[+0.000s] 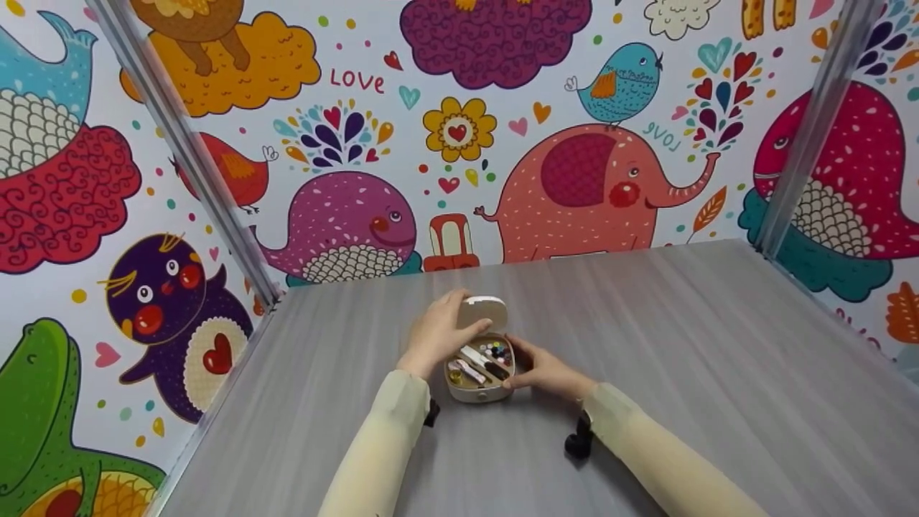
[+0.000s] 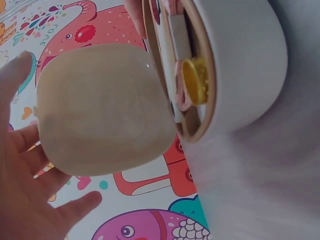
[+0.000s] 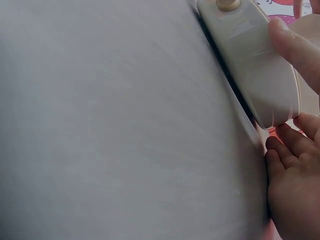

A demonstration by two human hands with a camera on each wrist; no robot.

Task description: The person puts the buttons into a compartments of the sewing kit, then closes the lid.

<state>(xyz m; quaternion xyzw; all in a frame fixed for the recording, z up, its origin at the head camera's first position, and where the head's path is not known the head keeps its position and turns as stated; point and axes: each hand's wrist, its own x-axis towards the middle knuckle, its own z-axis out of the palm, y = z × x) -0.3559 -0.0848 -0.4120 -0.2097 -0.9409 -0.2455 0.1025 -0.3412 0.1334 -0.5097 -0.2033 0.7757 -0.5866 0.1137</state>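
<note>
A small white sewing kit box (image 1: 472,395) stands on the table with its lid (image 1: 482,313) raised. Inside lie coloured buttons (image 1: 497,352), a gold thimble (image 2: 196,81), a pink-and-white tool and a dark-ended tool, their kinds unclear. My left hand (image 1: 436,332) is at the lid's left side, fingers spread and partly behind it, thumb apart from it in the left wrist view. Whether the fingertips touch the lid is hidden. My right hand (image 1: 549,372) holds the box's right side, thumb (image 3: 292,45) at the front rim and fingers around the back. A round gold clasp button (image 3: 228,5) sits on the front.
The grey wood-grain table (image 1: 682,359) extends around the box. Behind it stands a wall (image 1: 459,64) printed with cartoon animals, with metal posts (image 1: 818,129) at the corners. Dark wrist devices (image 1: 578,439) hang under both sleeves.
</note>
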